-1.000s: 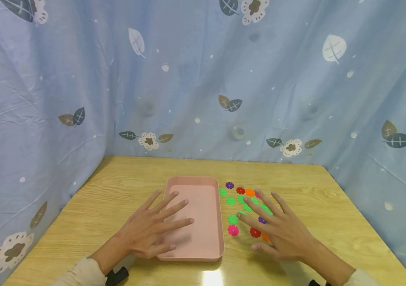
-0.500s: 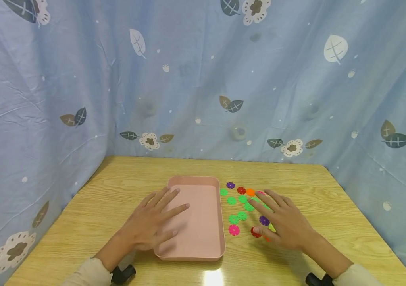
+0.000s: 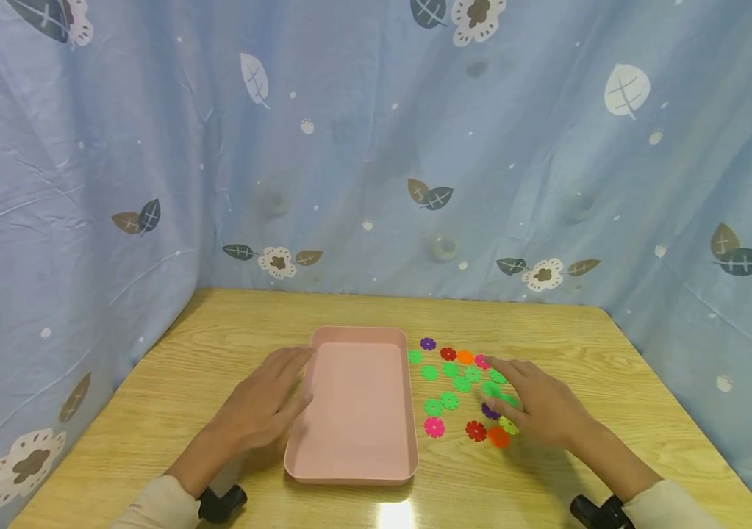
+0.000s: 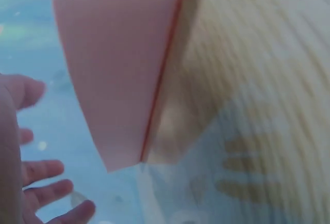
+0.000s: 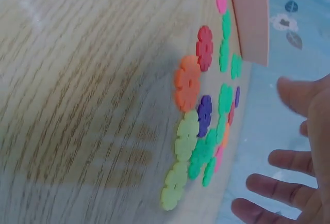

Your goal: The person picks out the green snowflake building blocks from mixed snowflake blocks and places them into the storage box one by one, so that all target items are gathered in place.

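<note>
A shallow pink tray [image 3: 349,411] lies on the table, with nothing in it. My left hand [image 3: 262,402] is at the tray's left side, fingers loosely extended and holding nothing; its fingertips overlap the rim in the head view. To the tray's right are scattered flat, notched plastic discs shaped like flowers, among them a pink disc [image 3: 434,427], a red disc [image 3: 475,431], an orange disc [image 5: 187,83] and several green ones. My right hand [image 3: 543,402] hovers over the right part of these discs, fingers relaxed and apart, with nothing held. It hides some discs in the head view.
The wooden table [image 3: 243,323] reaches back to a blue curtain [image 3: 362,147] with leaf and flower prints, which also hangs along both sides. Black wrist devices sit below the cuffs, such as the left camera mount [image 3: 222,505].
Both hands' spread fingers have drawn closer together and relaxed. The left hand has shifted left off the tray's middle, and the right hand slightly right, uncovering more discs. Tray and discs stay put.
</note>
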Demonstrator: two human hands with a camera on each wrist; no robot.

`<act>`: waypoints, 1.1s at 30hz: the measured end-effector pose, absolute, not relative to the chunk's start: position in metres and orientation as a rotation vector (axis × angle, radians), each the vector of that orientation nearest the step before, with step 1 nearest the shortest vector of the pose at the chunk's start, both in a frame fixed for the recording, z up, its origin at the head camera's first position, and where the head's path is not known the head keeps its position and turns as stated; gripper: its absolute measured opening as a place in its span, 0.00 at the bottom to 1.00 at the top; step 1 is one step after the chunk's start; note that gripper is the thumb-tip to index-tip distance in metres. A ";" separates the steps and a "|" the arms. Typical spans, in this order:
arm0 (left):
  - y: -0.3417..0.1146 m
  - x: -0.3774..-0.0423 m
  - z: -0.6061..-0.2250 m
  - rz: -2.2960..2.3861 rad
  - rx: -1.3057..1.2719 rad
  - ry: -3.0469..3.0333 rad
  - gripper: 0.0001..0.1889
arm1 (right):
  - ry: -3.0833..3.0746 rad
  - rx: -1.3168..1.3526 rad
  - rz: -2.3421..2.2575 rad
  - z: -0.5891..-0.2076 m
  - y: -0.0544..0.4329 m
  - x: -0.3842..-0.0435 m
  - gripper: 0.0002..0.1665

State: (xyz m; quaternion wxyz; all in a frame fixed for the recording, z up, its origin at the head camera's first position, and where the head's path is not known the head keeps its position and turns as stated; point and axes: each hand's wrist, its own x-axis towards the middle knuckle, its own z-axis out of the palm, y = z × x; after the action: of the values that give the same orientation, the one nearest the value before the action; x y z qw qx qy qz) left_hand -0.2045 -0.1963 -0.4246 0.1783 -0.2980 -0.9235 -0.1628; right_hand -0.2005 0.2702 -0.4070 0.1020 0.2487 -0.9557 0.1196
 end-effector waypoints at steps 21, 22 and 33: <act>-0.201 -0.221 -0.438 -1.514 -0.373 -2.761 0.34 | -3.033 0.578 0.540 -0.424 0.283 -0.213 0.23; -0.202 -0.221 -0.439 -1.566 -0.357 -2.750 0.33 | -3.030 0.579 0.538 -0.425 0.283 -0.213 0.22; -0.201 -0.224 -0.453 -1.851 -0.330 -2.628 0.31 | -3.001 0.566 0.584 -0.432 0.284 -0.213 0.09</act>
State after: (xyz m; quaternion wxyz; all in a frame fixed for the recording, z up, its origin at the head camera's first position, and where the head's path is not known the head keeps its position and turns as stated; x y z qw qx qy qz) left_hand -0.2235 -0.2006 -0.4531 -0.0448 -0.1021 -0.8125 -0.5722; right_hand -0.2127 0.2837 -0.4320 0.0164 0.1819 -0.9651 0.1877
